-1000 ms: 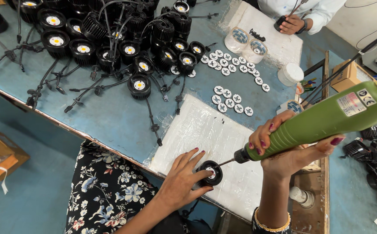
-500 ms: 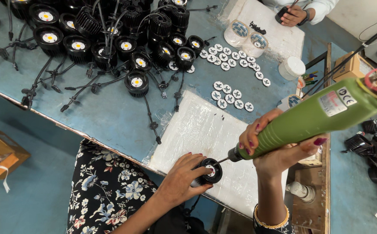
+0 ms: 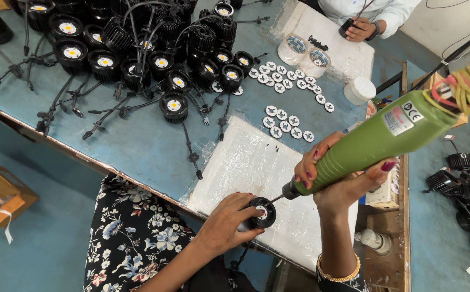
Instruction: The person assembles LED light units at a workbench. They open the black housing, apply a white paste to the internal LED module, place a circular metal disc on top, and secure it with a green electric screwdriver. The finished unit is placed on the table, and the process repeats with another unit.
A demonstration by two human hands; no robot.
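My right hand (image 3: pixel 336 176) grips a green electric screwdriver (image 3: pixel 375 140), slanted down to the left, its bit touching the white centre of a small black round lamp housing (image 3: pixel 263 211). My left hand (image 3: pixel 229 220) wraps around that housing and holds it on a white foam pad (image 3: pixel 246 162) at the near edge of the blue table (image 3: pixel 138 140).
Many black lamp housings with trailing cables (image 3: pixel 159 65) crowd the table's far left. Rows of small white discs (image 3: pixel 289 121) lie beyond the pad, with two clear tubs (image 3: pixel 305 54) and a white jar (image 3: pixel 360 89). Another person's hands (image 3: pixel 360 28) work at the far side. More housings (image 3: pixel 464 184) sit at right.
The view has shifted slightly. Both hands stay in place with the screwdriver bit on the housing.
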